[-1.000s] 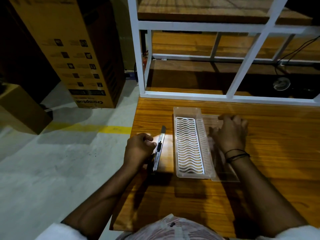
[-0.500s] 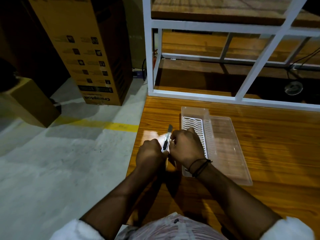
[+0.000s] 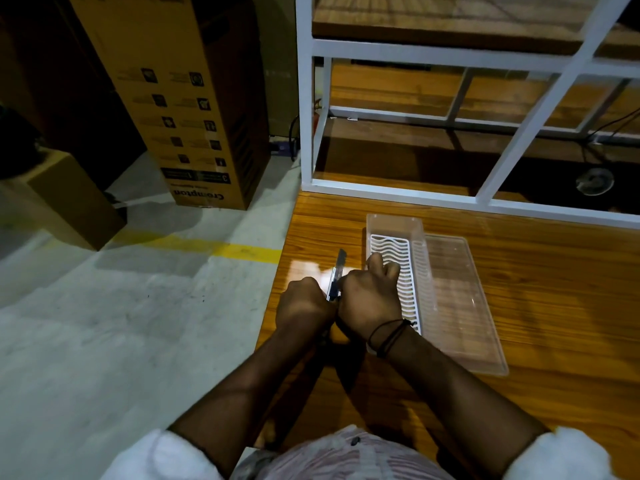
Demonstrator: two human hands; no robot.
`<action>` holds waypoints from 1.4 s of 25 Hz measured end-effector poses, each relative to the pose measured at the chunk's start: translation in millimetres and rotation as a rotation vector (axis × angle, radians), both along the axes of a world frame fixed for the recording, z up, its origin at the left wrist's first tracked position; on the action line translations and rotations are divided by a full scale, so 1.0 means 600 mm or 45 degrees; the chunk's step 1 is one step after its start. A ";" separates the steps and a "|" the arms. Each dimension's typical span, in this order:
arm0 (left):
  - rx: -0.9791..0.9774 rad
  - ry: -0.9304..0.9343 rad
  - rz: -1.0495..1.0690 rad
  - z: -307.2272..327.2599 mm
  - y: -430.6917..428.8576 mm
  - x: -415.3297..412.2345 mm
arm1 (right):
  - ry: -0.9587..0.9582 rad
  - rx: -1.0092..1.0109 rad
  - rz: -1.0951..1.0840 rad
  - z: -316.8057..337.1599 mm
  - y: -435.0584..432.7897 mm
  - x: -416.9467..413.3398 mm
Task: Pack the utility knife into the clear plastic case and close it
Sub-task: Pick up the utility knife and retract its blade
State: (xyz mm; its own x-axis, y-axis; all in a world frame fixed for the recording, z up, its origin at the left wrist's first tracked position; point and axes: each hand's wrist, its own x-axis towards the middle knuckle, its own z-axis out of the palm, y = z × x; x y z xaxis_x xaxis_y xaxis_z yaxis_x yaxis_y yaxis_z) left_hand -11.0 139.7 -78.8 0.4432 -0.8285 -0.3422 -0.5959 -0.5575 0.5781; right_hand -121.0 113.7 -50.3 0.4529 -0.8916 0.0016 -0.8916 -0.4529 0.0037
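Head view shows you with both hands closed on the utility knife, just to the left of the clear plastic case that lies open on the wooden table. Your left hand is curled tight around the rear of the handle, which it hides completely, and your right hand is wrapped over the middle of the body, its knuckles reaching across the case's near left edge. Only the forward part of the knife shows, pointing away from you, with a grey tip that looks like an exposed blade, though it is too small to be sure. The case's tray half holds a white wavy insert, and the flat lid half is laid out to the right of that, so nothing is packed yet. Judging from this grip, you are at the step of readying the knife, probably drawing the blade in with the slider, though the slider itself is hidden under your fingers. Next, you need the blade fully in, then one hand free to carry the knife right and lay it lengthwise on the insert, flat and inside the tray walls. After that the lid must fold leftward over the tray and press shut. Keep your fingers behind the tip while both hands crowd it.
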 end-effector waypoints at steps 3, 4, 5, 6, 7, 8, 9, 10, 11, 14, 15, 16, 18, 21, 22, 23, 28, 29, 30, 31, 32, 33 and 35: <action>-0.006 -0.006 0.010 0.000 0.001 0.001 | 0.059 0.003 0.049 -0.006 0.000 0.009; -0.016 -0.012 0.013 0.000 0.002 0.002 | 0.071 -0.004 0.064 -0.006 0.000 0.010; -0.025 -0.012 0.012 0.000 0.003 0.002 | 0.082 -0.007 0.073 -0.007 -0.001 0.010; -0.030 -0.016 0.009 0.000 0.003 0.002 | 0.091 -0.007 0.078 -0.008 -0.001 0.010; -0.030 -0.021 0.007 0.001 0.004 0.002 | 0.097 -0.004 0.084 -0.009 -0.001 0.011; -0.029 -0.028 0.001 0.001 0.004 0.002 | 0.101 -0.002 0.090 -0.011 -0.001 0.011; -0.027 -0.033 -0.008 0.001 0.003 0.002 | 0.101 0.003 0.093 -0.011 -0.001 0.011; -0.026 -0.043 -0.015 0.001 0.003 0.002 | 0.097 0.006 0.094 -0.012 -0.001 0.011; -0.022 -0.049 -0.015 0.001 0.002 0.000 | 0.092 0.006 0.093 -0.012 0.000 0.010; -0.004 -0.071 0.009 0.006 0.003 -0.006 | 0.082 0.001 0.094 -0.012 0.000 0.005; -0.002 -0.070 0.021 0.008 0.003 -0.008 | 0.078 0.008 0.093 -0.011 0.000 0.004; -0.007 -0.073 0.028 0.011 0.002 -0.010 | 0.066 0.022 0.090 -0.011 -0.002 0.002; -0.012 -0.064 0.028 0.015 0.000 -0.013 | 0.026 0.072 0.078 -0.010 -0.005 0.000; 0.006 -0.023 0.011 0.019 0.000 -0.011 | 0.004 0.134 0.083 -0.009 -0.009 -0.004; 0.009 -0.005 0.009 0.019 -0.001 -0.010 | 0.013 0.140 0.089 -0.009 -0.009 -0.005; 0.007 0.024 0.010 0.019 0.000 -0.007 | 0.022 0.144 0.093 -0.008 -0.008 -0.005; -0.133 0.290 0.064 0.019 0.010 0.015 | -0.036 0.148 0.088 -0.006 -0.006 -0.006; -0.169 0.368 0.097 0.019 0.011 0.019 | -0.069 0.125 0.085 -0.003 -0.007 -0.008; -0.208 0.447 0.134 0.020 0.014 0.022 | -0.116 0.098 0.078 0.003 -0.007 -0.010; -0.243 0.524 0.168 0.023 0.015 0.023 | -0.185 0.079 0.065 0.007 -0.010 -0.012; -0.274 0.603 0.195 0.028 0.017 0.024 | -0.290 0.076 0.044 0.012 -0.013 -0.014; -0.305 0.682 0.211 0.033 0.019 0.022 | -0.450 0.091 0.016 0.015 -0.017 -0.015; -0.383 0.859 0.207 0.047 0.023 0.016 | -0.856 0.144 -0.054 0.024 -0.026 -0.020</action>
State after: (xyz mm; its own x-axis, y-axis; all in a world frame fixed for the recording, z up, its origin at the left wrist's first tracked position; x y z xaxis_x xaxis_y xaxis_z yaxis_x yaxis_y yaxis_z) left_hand -1.4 153.7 -50.3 0.3425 -0.8710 -0.3522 0.0176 -0.3688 0.9293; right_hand -133.2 98.1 -36.0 0.3504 -0.9199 0.1761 -0.7008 -0.3823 -0.6023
